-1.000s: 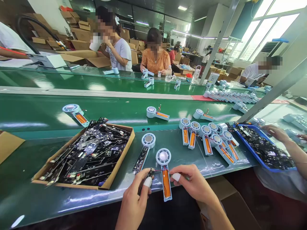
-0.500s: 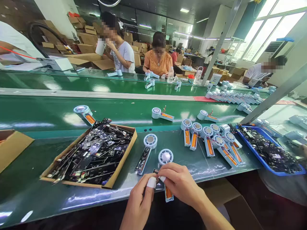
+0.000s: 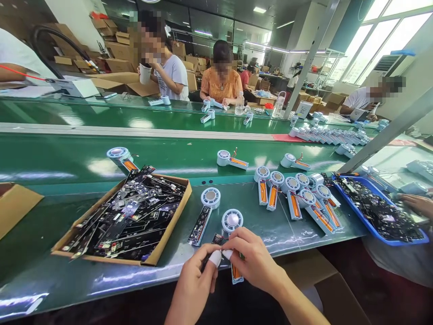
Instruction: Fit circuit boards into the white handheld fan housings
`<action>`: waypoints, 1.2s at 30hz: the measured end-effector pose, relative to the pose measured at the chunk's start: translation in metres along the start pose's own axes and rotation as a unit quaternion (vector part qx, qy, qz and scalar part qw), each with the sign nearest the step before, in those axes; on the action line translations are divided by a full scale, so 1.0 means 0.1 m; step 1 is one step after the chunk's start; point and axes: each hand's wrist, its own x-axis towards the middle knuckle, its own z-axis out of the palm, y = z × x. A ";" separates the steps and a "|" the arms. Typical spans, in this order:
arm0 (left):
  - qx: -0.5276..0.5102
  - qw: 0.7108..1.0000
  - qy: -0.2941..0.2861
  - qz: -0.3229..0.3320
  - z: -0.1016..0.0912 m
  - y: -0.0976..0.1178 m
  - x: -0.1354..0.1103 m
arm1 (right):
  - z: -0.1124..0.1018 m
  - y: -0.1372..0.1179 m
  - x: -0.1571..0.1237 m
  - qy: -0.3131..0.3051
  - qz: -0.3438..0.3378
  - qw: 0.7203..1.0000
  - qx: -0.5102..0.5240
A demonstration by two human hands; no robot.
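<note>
My left hand is closed on a small black circuit board, whose upper end pokes out above the fingers. Against it, the thumb and fingers of my right hand pinch a thin wire; its end is hidden between the fingertips. Both thumbs wear white covers. Just beyond my hands lies a pale blue handheld fan, its open handle with orange inside partly covered by my right hand. To the left rests another fan with a black board lying in its handle.
A cardboard tray heaped with circuit boards is on the left. Several open fans cluster at right, beside a blue tray of boards and a co-worker's hand. More fans lie on the green belt. A slanted metal post crosses the right.
More of the circuit board now shows above my left fingers, and my fingertips remain together. At far right, a co-worker's hand has come over the blue tray. The view has shifted slightly.
</note>
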 end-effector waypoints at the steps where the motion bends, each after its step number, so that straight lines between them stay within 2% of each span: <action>1: 0.002 1.000 0.014 0.010 0.01 -0.01 -0.02 | 0.01 0.00 0.01 0.007 0.010 1.000 0.014; 6: -0.004 0.995 0.099 0.035 0.06 0.08 -0.10 | 0.04 -0.03 0.06 0.049 0.047 0.998 0.010; 9: 0.013 0.994 0.093 0.063 0.05 0.09 -0.10 | 0.03 -0.05 0.08 0.066 0.032 0.996 -0.045; 12: 0.071 0.986 0.087 0.125 0.02 0.03 -0.08 | 0.04 -0.09 0.09 0.081 0.005 0.991 -0.109; 14: 0.125 0.965 0.122 0.196 0.02 0.00 -0.08 | 0.06 -0.12 0.09 0.089 -0.011 0.984 -0.153; 17: 0.192 0.916 0.168 0.310 0.03 -0.03 -0.11 | 0.07 -0.17 0.08 0.073 -0.023 0.975 -0.207; 19: 0.206 0.902 0.171 0.339 0.02 -0.03 -0.11 | 0.06 -0.17 0.08 0.049 -0.017 0.978 -0.202; 23: 0.174 0.930 0.130 0.295 -0.08 0.01 -0.06 | -0.01 -0.08 0.12 0.011 0.038 0.998 -0.056; 27: 0.128 0.959 0.062 0.244 -0.18 0.10 0.00 | -0.06 -0.03 0.17 -0.015 0.053 0.996 0.065; 31: 0.113 0.973 0.021 0.200 -0.23 0.18 0.03 | -0.06 -0.06 0.19 -0.008 0.064 0.996 0.067; 36: 0.155 0.972 0.052 0.170 -0.25 0.11 0.04 | -0.23 -0.05 0.11 -0.010 0.055 0.997 0.056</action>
